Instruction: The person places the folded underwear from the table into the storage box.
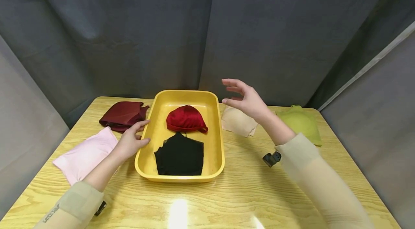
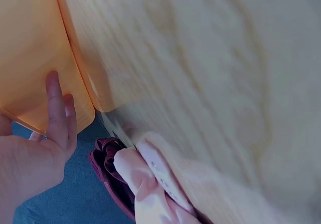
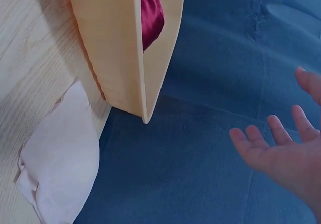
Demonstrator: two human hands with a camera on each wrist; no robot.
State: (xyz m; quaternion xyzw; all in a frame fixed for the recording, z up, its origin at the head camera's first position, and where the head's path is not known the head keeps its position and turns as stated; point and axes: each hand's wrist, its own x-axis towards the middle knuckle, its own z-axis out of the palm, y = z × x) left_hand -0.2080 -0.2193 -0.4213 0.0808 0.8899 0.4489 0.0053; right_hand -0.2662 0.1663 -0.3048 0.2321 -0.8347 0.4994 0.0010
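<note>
A yellow tray (image 1: 221, 149) stands on the table with a folded red satin bra (image 1: 186, 119) at its back and a folded black garment (image 1: 180, 155) at its front. My left hand (image 1: 131, 142) is at the tray's left rim. In the left wrist view, its fingers (image 2: 56, 106) extend straight along the tray's outer wall. My right hand (image 1: 244, 101) hovers beyond the tray's right edge, fingers spread and slightly bent, holding nothing. Beneath it lies a folded beige bra (image 1: 238, 121), also visible beside the tray in the right wrist view.
Left of the tray lie a dark maroon folded garment (image 1: 124, 113) and a pink one (image 1: 85, 155) nearer the front. A folded green bra (image 1: 299, 124) is at the right, behind my right forearm. Grey curtains (image 1: 259, 34) hang right behind the table.
</note>
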